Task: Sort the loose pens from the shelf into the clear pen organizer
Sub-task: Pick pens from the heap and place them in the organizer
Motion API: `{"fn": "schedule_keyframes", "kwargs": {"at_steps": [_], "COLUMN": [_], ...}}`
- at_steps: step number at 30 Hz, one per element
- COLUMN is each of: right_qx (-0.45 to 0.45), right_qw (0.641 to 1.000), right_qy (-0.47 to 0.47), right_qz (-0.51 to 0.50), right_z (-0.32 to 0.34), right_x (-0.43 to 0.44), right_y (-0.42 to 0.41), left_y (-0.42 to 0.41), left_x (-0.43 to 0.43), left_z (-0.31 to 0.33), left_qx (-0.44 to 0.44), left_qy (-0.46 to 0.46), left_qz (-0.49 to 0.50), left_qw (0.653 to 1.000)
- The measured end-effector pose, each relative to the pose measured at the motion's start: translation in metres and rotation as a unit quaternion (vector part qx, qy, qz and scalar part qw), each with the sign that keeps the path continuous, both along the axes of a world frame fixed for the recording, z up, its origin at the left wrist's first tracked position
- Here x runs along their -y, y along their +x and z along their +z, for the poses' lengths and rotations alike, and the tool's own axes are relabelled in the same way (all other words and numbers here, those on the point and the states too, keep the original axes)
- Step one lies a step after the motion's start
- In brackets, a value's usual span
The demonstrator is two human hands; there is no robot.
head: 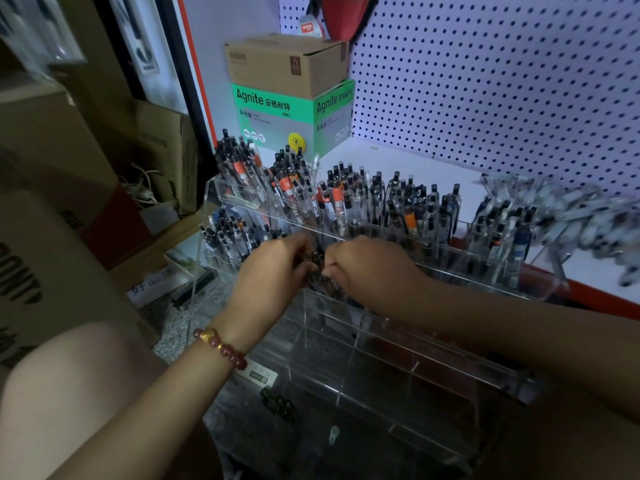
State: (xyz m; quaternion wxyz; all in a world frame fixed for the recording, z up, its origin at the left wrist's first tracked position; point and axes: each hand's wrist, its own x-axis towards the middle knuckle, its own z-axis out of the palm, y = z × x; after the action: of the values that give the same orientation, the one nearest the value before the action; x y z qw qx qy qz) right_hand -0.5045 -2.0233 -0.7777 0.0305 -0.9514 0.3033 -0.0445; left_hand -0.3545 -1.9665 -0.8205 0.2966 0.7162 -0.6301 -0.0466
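Note:
A clear tiered pen organizer (pixel 381 348) stands at the shelf's front edge. Its upper rows hold several upright pens (pixel 346 199); its lower front cells look mostly bare. My left hand (pixel 273 268) and my right hand (pixel 367 265) meet over the middle row, fingers curled round a small bunch of dark pens (pixel 318 261) between them. The pen tips point down into a cell. A pile of loose pens (pixel 561 209), blurred, lies on the white shelf at the right.
A green Agnite box (pixel 294 116) with a brown carton (pixel 287 64) on top stands at the back left of the shelf. White pegboard (pixel 502 81) forms the back wall. Cardboard boxes (pixel 52 202) stack up on the left.

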Motion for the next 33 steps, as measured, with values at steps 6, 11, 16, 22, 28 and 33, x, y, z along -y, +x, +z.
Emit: {"fn": "schedule_keyframes", "kwargs": {"at_steps": [6, 11, 16, 22, 28, 33], "right_qx": [0.091, 0.266, 0.393, 0.345, 0.140, -0.052], "right_qw": [0.995, 0.962, 0.914, 0.902, 0.929, 0.944], "right_qy": [0.010, -0.050, -0.048, 0.019, 0.090, 0.054], "right_qz": [0.030, 0.029, -0.095, -0.258, -0.329, -0.320], "right_z": [0.028, 0.078, 0.113, 0.090, 0.060, 0.042], "right_x": [-0.004, -0.001, 0.051, 0.140, 0.206, 0.236], "right_y": [-0.017, -0.047, -0.094, -0.166, -0.182, -0.159], "left_y": [-0.002, -0.010, -0.039, -0.079, -0.104, -0.112], "left_x": [-0.011, -0.013, 0.017, 0.091, 0.149, 0.175], "left_z": [0.019, 0.073, 0.130, 0.150, 0.141, 0.117], "left_qx": [0.103, 0.138, 0.113, 0.111, 0.092, 0.039], "left_qy": [-0.050, -0.182, -0.204, -0.189, -0.131, -0.072], "left_qz": [0.030, -0.003, -0.075, -0.156, -0.188, -0.202], "left_qw": [0.993, 0.974, 0.970, 0.963, 0.969, 0.976]}}
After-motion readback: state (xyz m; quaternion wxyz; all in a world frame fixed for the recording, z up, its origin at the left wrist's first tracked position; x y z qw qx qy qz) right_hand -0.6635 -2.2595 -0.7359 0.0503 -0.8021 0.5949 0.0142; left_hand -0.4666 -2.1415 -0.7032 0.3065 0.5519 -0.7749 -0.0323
